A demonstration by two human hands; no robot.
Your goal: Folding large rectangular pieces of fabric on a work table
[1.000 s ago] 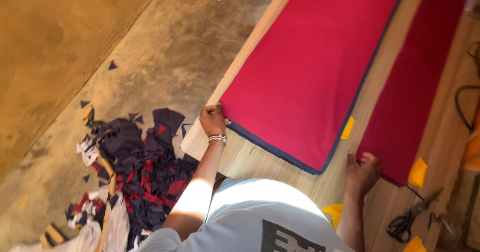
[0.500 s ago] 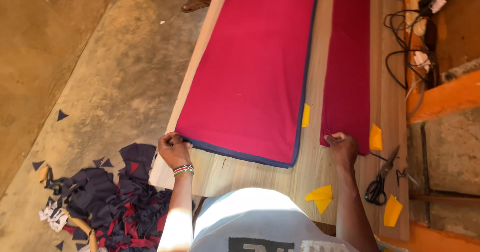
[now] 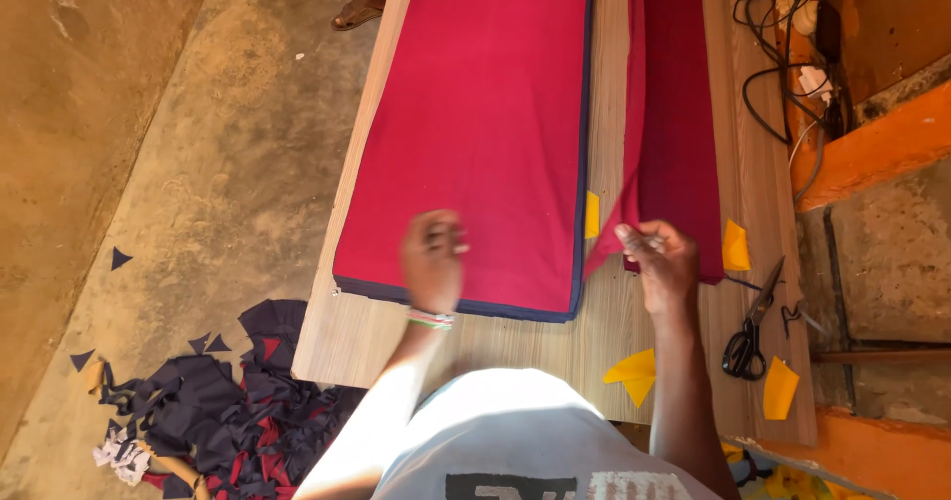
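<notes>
Your right hand (image 3: 666, 262) — fingers pinched on the near corner of the dark red cloth strip (image 3: 684, 113), lifting that corner off the board so its left edge folds upward. The rest of the strip lies flat, running away from you along the right side of the wooden table (image 3: 495, 336).

Your left hand (image 3: 433, 259) — blurred, hovering over the near end of the bright red cloth panel (image 3: 475, 113); whether its fingers grip the cloth cannot be told.

Bright red panel — flat on the left half of the table, navy trim showing along its near and right edges. A narrow bare strip of wood separates it from the dark strip.

Near edge of table — open wood between the panel's hem and your body.

Yellow paper pieces (image 3: 634, 373) — one near your right forearm, others at the cloth edges and by the table's right edge.

Scissors (image 3: 748, 327) — black-handled, lying just right of your right hand.

Cables (image 3: 783, 74) — on the far right of the table.

Floor, left — heap of navy and red cloth scraps (image 3: 218, 411) beside the table's near left corner; a shoe (image 3: 362, 4) at the far end.
</notes>
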